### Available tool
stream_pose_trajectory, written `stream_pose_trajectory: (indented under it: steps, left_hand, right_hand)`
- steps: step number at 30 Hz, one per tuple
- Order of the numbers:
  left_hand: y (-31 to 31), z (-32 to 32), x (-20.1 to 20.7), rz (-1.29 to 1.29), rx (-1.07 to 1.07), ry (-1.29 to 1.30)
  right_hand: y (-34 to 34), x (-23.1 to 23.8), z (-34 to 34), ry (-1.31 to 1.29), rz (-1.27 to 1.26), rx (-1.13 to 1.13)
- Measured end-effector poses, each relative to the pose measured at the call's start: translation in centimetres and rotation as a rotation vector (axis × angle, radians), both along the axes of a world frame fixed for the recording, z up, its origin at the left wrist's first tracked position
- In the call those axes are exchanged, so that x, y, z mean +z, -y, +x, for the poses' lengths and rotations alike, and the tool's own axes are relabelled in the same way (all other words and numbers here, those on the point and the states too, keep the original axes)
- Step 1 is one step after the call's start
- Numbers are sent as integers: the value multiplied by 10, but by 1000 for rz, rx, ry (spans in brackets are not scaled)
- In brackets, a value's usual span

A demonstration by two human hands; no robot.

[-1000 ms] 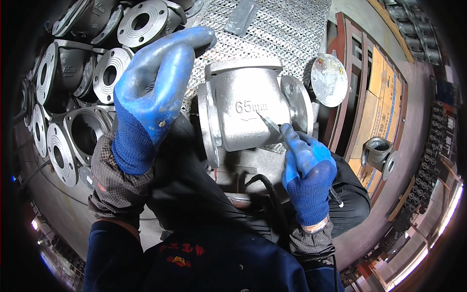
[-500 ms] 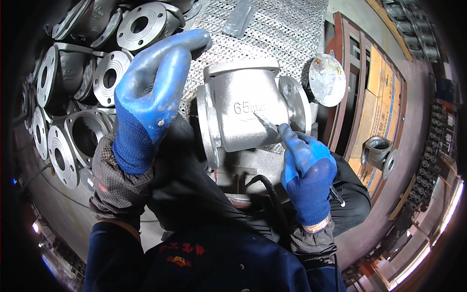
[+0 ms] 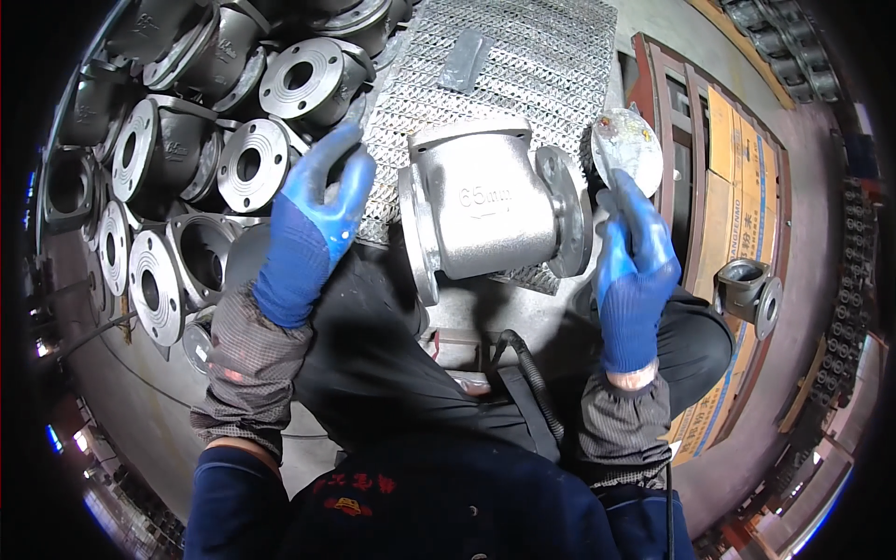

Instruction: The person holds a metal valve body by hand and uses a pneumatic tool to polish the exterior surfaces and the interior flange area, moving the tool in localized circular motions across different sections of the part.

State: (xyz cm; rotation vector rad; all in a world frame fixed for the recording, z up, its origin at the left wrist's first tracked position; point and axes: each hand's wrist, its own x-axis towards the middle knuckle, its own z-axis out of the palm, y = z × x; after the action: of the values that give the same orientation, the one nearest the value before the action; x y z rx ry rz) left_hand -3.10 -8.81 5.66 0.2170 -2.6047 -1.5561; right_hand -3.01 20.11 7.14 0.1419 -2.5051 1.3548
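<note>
"Valve (image 3: 495,201)?"
"Grey, one; table (image 3: 541,70), near edge."
"Hands?"
"Apart. Left hand (image 3: 322,205): fingers spread, left of valve. Right hand (image 3: 638,247): at disc (image 3: 627,140), table's right edge; grip cannot be told."

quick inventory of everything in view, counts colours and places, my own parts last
mesh sheet: 1, silver, centre
flanged casting: 1, silver-grey, on the mesh
flat bar: 1, grey, far part of the mesh
round plate: 1, pale grey, right of the casting
piled castings: many, grey, left
cardboard: several pieces, tan, right
small casting: 1, grey, right
rowed castings: uncountable, dark grey, far right
ribbed hose: 1, black, lower centre
left hand: 1, blue-gloved, left of the casting
right hand: 1, blue-gloved, near the plate
</note>
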Motion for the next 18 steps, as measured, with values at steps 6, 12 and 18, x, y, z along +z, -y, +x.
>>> stream_pose_trajectory:
  steps: [6,12,18]
  left_hand:
    - [-27,27,-10,406,-19,335]
    - [-44,35,-44,370,-355,-97]
    - [-59,46,-49,582,-97,341]
  right_hand:
    - [4,-43,-10,-34,-79,-93]
    - [2,-37,-1,-13,-105,-87]
    - [-8,-14,25,-38,-43,7]
